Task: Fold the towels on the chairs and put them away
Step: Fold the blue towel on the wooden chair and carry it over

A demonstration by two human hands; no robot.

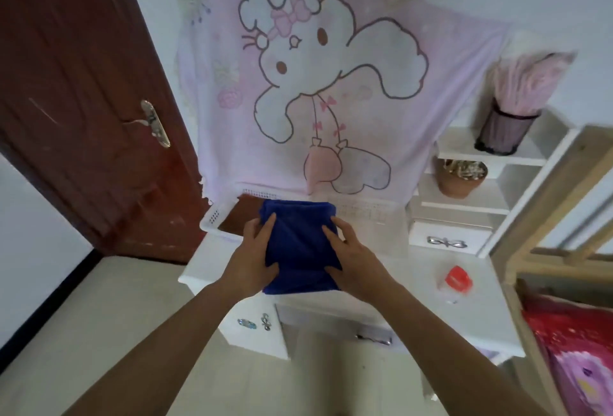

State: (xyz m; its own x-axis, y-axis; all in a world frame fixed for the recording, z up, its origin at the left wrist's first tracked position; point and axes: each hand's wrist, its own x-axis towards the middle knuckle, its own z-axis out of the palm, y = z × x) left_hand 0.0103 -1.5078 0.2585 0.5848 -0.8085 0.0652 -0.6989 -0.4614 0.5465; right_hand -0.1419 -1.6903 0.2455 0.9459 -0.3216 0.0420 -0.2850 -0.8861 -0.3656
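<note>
Head view shows the put-away step in hand: folding of this towel (298, 243) appears complete, and the piece is a compact blue rectangle. Left hand (252, 258) grasps the towel's left edge, fingers on top and thumb lower down; right hand (360, 263) grasps the right edge the same way. The towel is held above the front of the white desk (414, 303), with its far end reaching over the near rim of the basket (215, 216). Whether its underside touches the desk cannot be told. The next move likely calls for carrying the towel forward, keeping it level so the folds do not slip, lowering it flat into the basket, then releasing both edges together. Basket contents: a brown patch shows in the left part; what it is cannot be told, and the towel hides the rest. On the shelves at right, a mesh cup (504, 132) holds a bundle of pink pieces, and a brown pot (459, 180) holds small metallic items, too blurred to name.
</note>
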